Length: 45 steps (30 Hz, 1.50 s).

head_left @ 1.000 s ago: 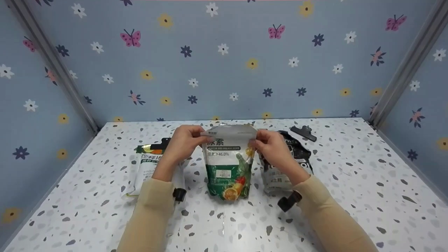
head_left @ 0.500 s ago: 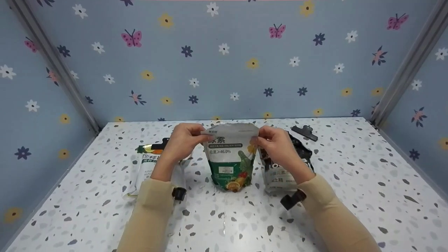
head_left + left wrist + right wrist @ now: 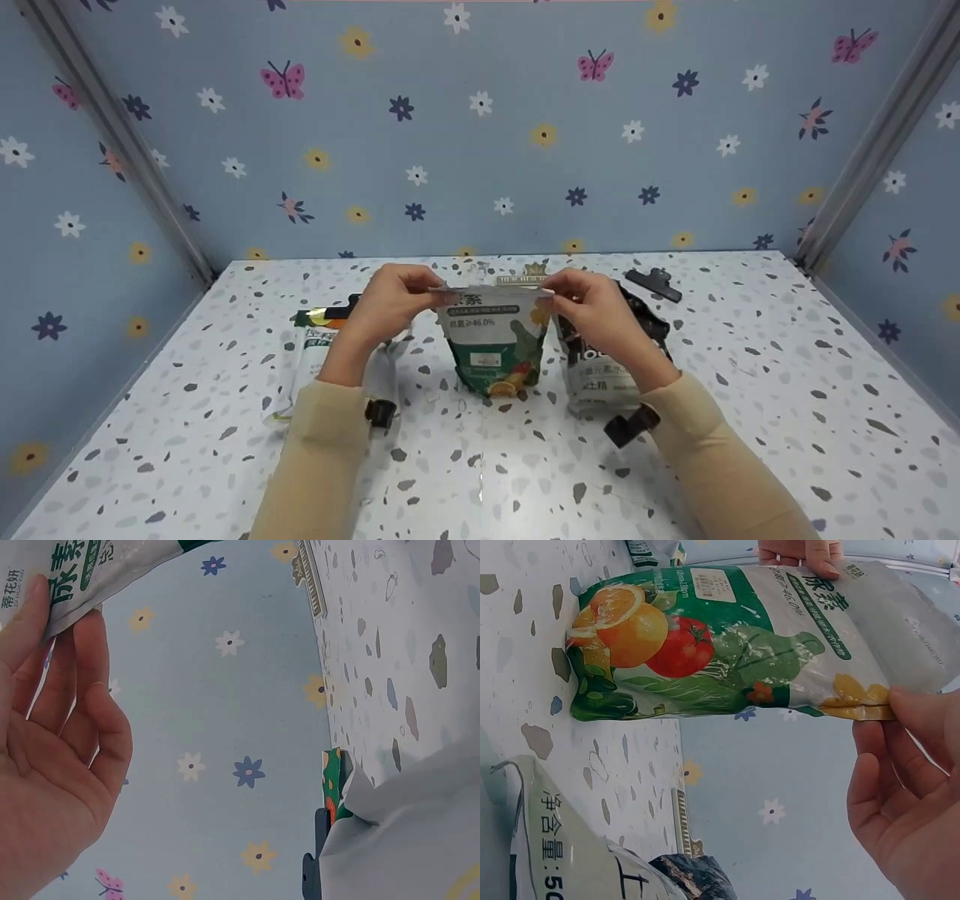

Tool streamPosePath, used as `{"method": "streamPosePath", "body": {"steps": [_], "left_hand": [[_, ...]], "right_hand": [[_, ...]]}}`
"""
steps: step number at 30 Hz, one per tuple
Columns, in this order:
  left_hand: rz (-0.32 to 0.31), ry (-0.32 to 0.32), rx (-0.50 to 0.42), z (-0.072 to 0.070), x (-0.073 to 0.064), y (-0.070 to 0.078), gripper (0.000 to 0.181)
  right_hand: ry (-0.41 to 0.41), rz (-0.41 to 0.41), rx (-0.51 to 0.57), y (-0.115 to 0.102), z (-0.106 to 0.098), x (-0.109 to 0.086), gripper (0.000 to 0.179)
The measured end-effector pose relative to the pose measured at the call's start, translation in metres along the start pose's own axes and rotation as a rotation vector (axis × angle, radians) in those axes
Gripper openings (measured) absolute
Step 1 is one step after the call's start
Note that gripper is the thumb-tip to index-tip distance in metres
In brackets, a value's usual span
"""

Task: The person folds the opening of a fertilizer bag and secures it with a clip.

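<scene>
A green and white urea fertilizer pouch (image 3: 491, 337) with fruit and vegetable pictures stands upright in the middle of the speckled table. My left hand (image 3: 394, 300) pinches its top left corner, and my right hand (image 3: 592, 304) pinches the top right one. In the left wrist view, the left thumb lies on the pouch front (image 3: 97, 570) with fingers behind it. From the right wrist, the silvery top strip (image 3: 907, 630) bends away from the printed front; the right thumb presses at its side edge.
Left of the pouch lies a white bag (image 3: 322, 367) with a black clip (image 3: 354, 303) on its top. A black and white bag (image 3: 600, 375) is at right, partly behind my right hand. Farther back are a loose black clip (image 3: 654, 285) and a ruler-like strip (image 3: 523, 280).
The pouch's base has shifted away from me. Its top strip, upright before, now folds backward under both hands, and the ruler-like strip behind shows over it.
</scene>
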<state>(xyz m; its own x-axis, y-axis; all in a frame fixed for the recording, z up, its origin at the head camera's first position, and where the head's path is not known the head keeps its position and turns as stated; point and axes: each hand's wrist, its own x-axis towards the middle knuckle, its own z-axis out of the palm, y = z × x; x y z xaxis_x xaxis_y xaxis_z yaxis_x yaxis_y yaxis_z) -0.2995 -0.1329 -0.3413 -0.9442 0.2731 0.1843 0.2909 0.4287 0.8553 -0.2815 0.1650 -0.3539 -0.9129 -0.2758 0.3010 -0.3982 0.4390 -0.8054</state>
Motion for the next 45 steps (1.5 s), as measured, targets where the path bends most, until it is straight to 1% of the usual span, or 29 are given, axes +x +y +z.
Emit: {"method": "streamPosePath", "body": {"steps": [3,5,8,12,15,19,25,28,30,32,35,38,42,45], "left_hand": [[-0.005,-0.021,-0.002,-0.001,-0.001,0.000,0.005],[0.001,-0.046,0.002,-0.002,-0.002,-0.001,0.009],[0.022,-0.106,0.009,-0.004,-0.002,-0.002,0.018],[0.040,-0.199,0.020,-0.007,-0.005,-0.002,0.038],[0.043,-0.229,0.037,-0.009,-0.006,-0.003,0.044],[0.055,-0.213,0.043,-0.006,-0.006,-0.003,0.038],[0.088,-0.151,0.052,0.000,-0.002,-0.005,0.030],[0.086,-0.109,0.066,0.001,-0.001,-0.005,0.023],[0.085,-0.085,0.070,0.002,0.000,-0.005,0.020],[0.083,-0.066,0.069,0.004,0.002,-0.004,0.018],[0.083,-0.046,0.065,0.009,0.003,-0.004,0.015],[0.088,-0.030,0.048,0.014,0.004,-0.005,0.013],[0.107,-0.010,0.027,0.017,0.004,-0.006,0.011],[0.130,0.000,0.028,0.015,0.004,-0.005,0.010]], "right_hand": [[-0.004,0.008,0.005,0.000,0.000,0.000,0.019],[0.000,0.013,0.003,0.000,0.000,0.000,0.020],[0.001,0.017,-0.004,0.000,0.000,-0.001,0.021],[-0.009,0.018,-0.004,0.000,0.000,-0.001,0.022],[-0.023,0.024,0.012,0.001,0.000,0.000,0.024],[-0.063,0.058,0.044,0.000,-0.003,0.001,0.027],[-0.119,0.119,0.099,-0.003,-0.011,0.004,0.032],[-0.117,0.101,0.148,-0.006,-0.013,0.007,0.031],[-0.095,0.074,0.174,-0.008,-0.014,0.008,0.027],[-0.066,0.037,0.175,-0.010,-0.012,0.009,0.022],[-0.029,-0.027,0.100,-0.014,-0.007,0.009,0.018],[-0.020,-0.116,-0.061,-0.020,0.003,0.011,0.016],[-0.063,-0.215,-0.288,-0.037,0.017,0.021,0.017],[-0.132,-0.246,-0.419,-0.050,0.026,0.030,0.021]]}}
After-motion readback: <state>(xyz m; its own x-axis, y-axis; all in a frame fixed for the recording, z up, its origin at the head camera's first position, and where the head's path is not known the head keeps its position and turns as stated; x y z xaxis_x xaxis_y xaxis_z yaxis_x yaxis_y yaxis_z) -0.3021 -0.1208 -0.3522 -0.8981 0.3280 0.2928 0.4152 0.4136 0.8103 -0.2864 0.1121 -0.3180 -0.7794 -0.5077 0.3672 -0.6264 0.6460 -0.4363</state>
